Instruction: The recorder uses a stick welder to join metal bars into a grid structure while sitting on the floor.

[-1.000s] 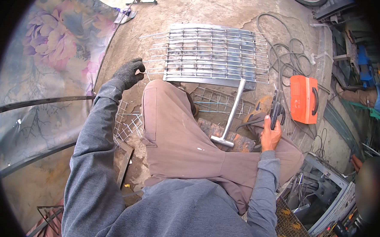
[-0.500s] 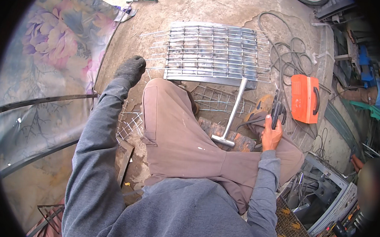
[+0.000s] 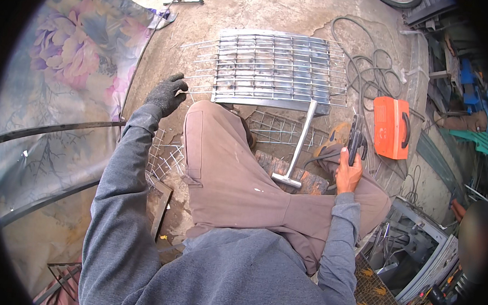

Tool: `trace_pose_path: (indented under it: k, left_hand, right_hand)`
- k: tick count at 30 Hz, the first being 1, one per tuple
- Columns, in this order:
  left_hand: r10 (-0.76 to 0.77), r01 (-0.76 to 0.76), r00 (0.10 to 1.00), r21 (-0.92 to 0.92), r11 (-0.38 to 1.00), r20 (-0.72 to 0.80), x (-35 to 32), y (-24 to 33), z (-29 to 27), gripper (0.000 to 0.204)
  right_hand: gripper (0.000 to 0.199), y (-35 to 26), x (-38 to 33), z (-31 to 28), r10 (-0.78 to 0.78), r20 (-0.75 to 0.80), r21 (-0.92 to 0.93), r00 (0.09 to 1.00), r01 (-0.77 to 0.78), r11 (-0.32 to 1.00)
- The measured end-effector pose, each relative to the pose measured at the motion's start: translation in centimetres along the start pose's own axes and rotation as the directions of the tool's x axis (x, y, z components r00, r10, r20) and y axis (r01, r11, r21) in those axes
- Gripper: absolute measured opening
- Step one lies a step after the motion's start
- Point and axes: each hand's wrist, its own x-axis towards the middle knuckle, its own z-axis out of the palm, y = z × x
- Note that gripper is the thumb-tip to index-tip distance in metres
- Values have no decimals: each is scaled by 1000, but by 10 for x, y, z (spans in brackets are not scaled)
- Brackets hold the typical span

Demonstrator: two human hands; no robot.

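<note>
— Two hands working at once. What is each one doing?

— Left hand (image 3: 166, 95), in a dark knit glove, is reaching out over the concrete ground (image 3: 273, 10), fingers curled and pinching the loose ends of thin steel rods (image 3: 199, 79) that are sticking out of the left side of the silvery welded wire grill panel (image 3: 279, 69). Right hand (image 3: 349, 173), bare, is closing around the black welding electrode holder (image 3: 357, 141) and keeping it upright beside the right knee.

— Where is the panel lying?

— Flat on the ground, just ahead of the knees, with rod ends jutting out on both sides. A grey metal T-shaped bar (image 3: 298, 150) is leaning from the panel's near edge down toward the lap, its foot resting on a reddish brick (image 3: 279, 166).

— And around that?

— Lighter square wire mesh (image 3: 164, 156) is lying beside the left leg, more of it under the panel's near edge. An orange box-shaped welding machine (image 3: 391, 127) is sitting just right of the electrode holder, with grey cables (image 3: 369, 76) looping behind it. A flower-printed tarp (image 3: 66, 60) is covering the far left side. The person is squatting in brown trousers (image 3: 231, 179) and a grey hooded top (image 3: 232, 279).
</note>
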Motion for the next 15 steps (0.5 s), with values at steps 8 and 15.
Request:
trace_pose_path:
  k: [8,15]
  left_hand:
    - [90,-95,994,-77,993,-60,2,1,-2,29]
    - [112,-110,993,-63,992,30,18,-14,3,22]
  right_hand:
    - [31,-1,-1,1,-5,-7,6,1000,5,1000]
    - [28,-8,-4,3,24,-30,40,999,-23,999]
